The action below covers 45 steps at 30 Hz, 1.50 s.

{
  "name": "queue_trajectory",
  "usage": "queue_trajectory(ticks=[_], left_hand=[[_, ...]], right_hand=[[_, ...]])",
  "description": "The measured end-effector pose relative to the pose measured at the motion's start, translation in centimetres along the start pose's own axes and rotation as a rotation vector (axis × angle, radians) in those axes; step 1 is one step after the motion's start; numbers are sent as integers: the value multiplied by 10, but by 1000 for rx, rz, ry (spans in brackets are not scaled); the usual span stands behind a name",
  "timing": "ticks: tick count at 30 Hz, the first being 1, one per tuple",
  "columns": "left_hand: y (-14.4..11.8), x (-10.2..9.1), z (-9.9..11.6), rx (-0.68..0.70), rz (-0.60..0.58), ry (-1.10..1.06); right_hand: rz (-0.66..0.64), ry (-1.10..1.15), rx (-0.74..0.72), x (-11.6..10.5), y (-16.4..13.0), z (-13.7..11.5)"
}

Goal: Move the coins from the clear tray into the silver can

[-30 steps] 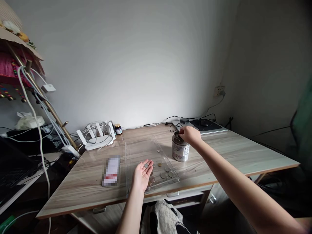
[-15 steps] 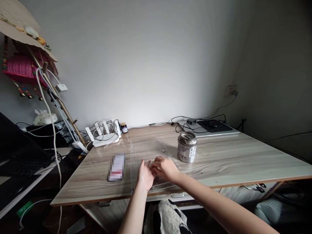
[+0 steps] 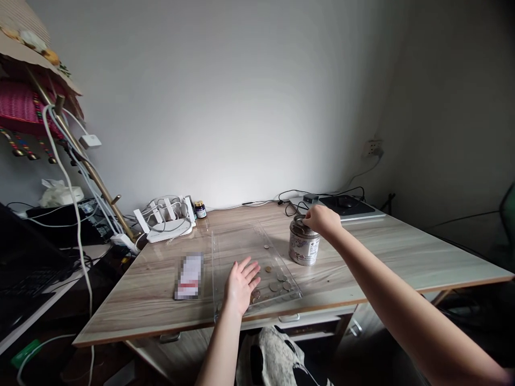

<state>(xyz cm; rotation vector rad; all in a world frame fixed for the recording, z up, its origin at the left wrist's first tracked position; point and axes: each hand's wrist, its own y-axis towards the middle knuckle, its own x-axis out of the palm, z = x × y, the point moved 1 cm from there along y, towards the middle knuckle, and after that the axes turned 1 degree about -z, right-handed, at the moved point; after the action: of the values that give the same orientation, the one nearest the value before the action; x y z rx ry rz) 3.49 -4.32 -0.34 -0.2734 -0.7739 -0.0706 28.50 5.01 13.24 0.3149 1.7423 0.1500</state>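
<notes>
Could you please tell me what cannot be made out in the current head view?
All in the head view:
Right hand: its fingertips are mostly hidden by the hand itself, so any grip is unclear.
Tin: part of its top is covered by that hand.
Clear tray: partly covered by the left hand.
Coins: markings too small.
Flat object: face blurred by pixelation.
Hat: cut off by the left edge.

The tin (image 3: 304, 249) and right forearm (image 3: 386, 289) stand between the tray (image 3: 237, 244) and open desktop (image 3: 430, 260) rightward.
</notes>
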Motion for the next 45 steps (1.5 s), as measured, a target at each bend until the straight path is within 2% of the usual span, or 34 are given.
queue_trajectory(ticks=[4, 5, 7, 9, 10, 13, 16, 25, 32, 36, 38, 40, 43, 45], left_hand=[[1, 1, 0, 24, 61, 23], [1, 1, 0, 30, 81, 25], [2, 0, 0, 48, 115, 24], [1, 0, 1, 74, 142, 20], [0, 0, 1, 85, 154, 20], [-1, 1, 2, 97, 186, 27], [-1, 2, 2, 89, 201, 38], [-1, 2, 2, 104, 207, 69], [-1, 2, 2, 91, 225, 55], [-2, 3, 2, 103, 221, 45], [-2, 4, 1, 113, 219, 41], [-2, 4, 1, 115, 213, 42], [-1, 5, 1, 106, 205, 59], [0, 4, -1, 120, 222, 94]], right_hand=[[196, 12, -174, 13, -23, -27], [202, 33, -239, 20, -30, -37], [85, 50, -335, 40, -41, -55], [-67, -4, -379, 64, -46, -68], [-103, -53, -405, 76, -45, -73], [-90, -224, -546, 104, -38, -79], [-77, -326, -667, 119, -30, -82], [-148, -328, -623, 132, -18, -90], [-246, -319, -580, 129, -7, -93], [-234, -287, -587, 116, -24, -103], [-191, -240, -604, 99, -39, -102], [-68, -148, -557, 73, -50, -92], [214, -19, -284, 29, -47, -57], [226, -5, -115, 10, -33, -31]])
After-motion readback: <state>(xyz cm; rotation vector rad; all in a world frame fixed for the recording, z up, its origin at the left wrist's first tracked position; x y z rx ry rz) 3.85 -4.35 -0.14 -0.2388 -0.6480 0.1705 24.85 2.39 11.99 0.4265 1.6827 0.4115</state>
